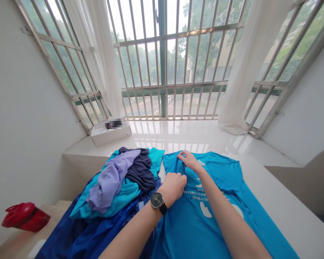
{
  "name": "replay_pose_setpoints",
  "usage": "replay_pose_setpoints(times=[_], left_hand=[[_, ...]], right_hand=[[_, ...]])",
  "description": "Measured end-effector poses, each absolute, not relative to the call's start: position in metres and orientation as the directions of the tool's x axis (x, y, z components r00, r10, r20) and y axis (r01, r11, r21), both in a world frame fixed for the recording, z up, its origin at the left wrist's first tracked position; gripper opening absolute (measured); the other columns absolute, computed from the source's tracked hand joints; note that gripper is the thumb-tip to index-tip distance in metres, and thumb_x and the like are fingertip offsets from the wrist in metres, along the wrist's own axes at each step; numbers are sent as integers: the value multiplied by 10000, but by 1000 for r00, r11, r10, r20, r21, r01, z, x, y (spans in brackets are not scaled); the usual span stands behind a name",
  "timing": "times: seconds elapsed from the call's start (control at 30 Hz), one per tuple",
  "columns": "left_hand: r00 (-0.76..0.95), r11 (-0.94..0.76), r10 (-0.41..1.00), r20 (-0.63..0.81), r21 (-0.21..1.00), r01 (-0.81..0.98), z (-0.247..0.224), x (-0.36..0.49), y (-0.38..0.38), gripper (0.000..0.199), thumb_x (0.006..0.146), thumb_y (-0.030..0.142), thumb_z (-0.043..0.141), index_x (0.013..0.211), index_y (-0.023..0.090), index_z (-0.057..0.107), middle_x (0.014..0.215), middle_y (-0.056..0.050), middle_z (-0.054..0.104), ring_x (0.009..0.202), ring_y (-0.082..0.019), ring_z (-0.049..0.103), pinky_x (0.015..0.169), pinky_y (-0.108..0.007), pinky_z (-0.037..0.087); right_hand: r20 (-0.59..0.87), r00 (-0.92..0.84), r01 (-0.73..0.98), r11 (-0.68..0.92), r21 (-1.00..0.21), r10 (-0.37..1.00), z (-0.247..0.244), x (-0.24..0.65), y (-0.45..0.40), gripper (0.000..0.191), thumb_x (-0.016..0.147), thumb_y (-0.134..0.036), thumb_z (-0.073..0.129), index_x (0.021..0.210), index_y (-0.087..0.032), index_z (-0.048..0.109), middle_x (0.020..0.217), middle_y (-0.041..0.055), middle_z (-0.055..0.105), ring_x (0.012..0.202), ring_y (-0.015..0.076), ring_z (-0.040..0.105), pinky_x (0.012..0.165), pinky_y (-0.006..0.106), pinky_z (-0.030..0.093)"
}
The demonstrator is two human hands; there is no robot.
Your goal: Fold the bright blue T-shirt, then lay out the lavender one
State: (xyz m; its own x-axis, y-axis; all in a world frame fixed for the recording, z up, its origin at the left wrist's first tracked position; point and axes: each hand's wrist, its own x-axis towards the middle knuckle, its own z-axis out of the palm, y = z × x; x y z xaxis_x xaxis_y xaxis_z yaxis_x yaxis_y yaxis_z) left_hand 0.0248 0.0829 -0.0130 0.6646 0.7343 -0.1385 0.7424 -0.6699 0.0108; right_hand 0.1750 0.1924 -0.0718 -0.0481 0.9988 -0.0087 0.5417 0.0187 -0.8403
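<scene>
A blue T-shirt (224, 169) with white lettering lies spread out, its collar end toward the window. My left hand (174, 185), with a black watch on the wrist, is closed on the shirt's left side. Farther up, my right hand (188, 160) pinches the shirt cloth near its upper left shoulder, thumb and forefinger together. Left of my hands is a heap of clothes, with a lilac garment (112, 180) on top, a dark navy one (142, 169) beside it and turquoise cloth (83, 201) beneath.
A white box (110, 135) stands on the white sill (178, 135) at the back left. A red container (27, 217) is at the lower left. White curtains (237, 90) hang before the barred window. Dark blue cloth (91, 233) lies under the heap.
</scene>
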Motion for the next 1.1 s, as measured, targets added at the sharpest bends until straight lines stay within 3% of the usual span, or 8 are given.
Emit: replay_pose_setpoints(times=[0.13, 0.23, 0.33, 0.53, 0.6, 0.8, 1.0, 1.1], left_hand=[[666, -666, 744, -46, 11, 746, -38, 24, 86, 213, 913, 305, 566, 1077, 169, 560, 975, -94, 675, 863, -278, 681, 692, -384, 549], [685, -685, 728, -22, 2, 729, -49, 22, 87, 133, 948, 260, 497, 1038, 186, 561, 963, -79, 661, 879, -251, 665, 709, -355, 539], [695, -695, 718, -22, 4, 719, -52, 19, 89, 122, 959, 207, 461, 976, 180, 579, 953, -79, 654, 893, -235, 649, 724, -329, 525], [645, -678, 735, 210, 174, 715, -48, 15, 88, 190, 1008, 231, 401, 1044, 212, 586, 957, -47, 645, 905, -198, 626, 759, -304, 502], [639, -693, 721, 268, 244, 678, -48, 15, 87, 188, 1014, 237, 401, 1085, 222, 574, 981, -37, 644, 918, -183, 622, 771, -291, 497], [761, -783, 616, 204, 263, 564, -59, 20, 82, 156, 999, 220, 451, 1068, 232, 590, 957, -20, 646, 903, -180, 605, 783, -295, 486], [783, -790, 603, 151, 250, 560, -62, 23, 80, 178, 964, 192, 501, 1120, 238, 573, 1030, -29, 636, 941, -200, 581, 812, -327, 475], [778, -784, 608, 157, 273, 557, -60, 21, 80, 174, 953, 203, 523, 1114, 234, 579, 1061, -29, 630, 972, -201, 569, 846, -333, 465]], right_hand=[[23, 9, 567, 13, -824, 1000, -84, 186, 200, 155, 857, -344, 603, 869, -189, 604, 892, 48, 647, 789, 159, 629, 600, 225, 501], [-39, -46, 578, -5, -816, 998, -91, 192, 199, 230, 793, -366, 696, 934, -192, 645, 898, 53, 659, 749, 165, 636, 529, 219, 490], [-64, -83, 595, -2, -804, 994, -93, 196, 196, 296, 734, -336, 757, 977, -196, 662, 949, 70, 666, 838, 197, 646, 534, 222, 501], [16, -95, 636, 73, -768, 995, -88, 203, 199, 205, 775, -223, 681, 979, -204, 668, 1042, 52, 677, 1001, 206, 614, 879, 322, 504], [17, -97, 638, 75, -767, 995, -87, 210, 201, 215, 779, -205, 659, 995, -203, 667, 1051, 50, 684, 1004, 205, 616, 924, 336, 485], [-45, -141, 628, 55, -776, 989, -85, 228, 198, 262, 720, -120, 629, 965, -188, 691, 1006, 52, 692, 1005, 202, 626, 869, 286, 490], [-131, -130, 629, -20, -778, 983, -71, 237, 188, 338, 705, -119, 581, 1028, -159, 675, 902, 51, 668, 747, 158, 618, 586, 223, 477], [-145, -120, 621, -40, -783, 982, -64, 241, 184, 350, 714, -128, 574, 1050, -160, 669, 929, 53, 661, 714, 139, 597, 563, 210, 471]])
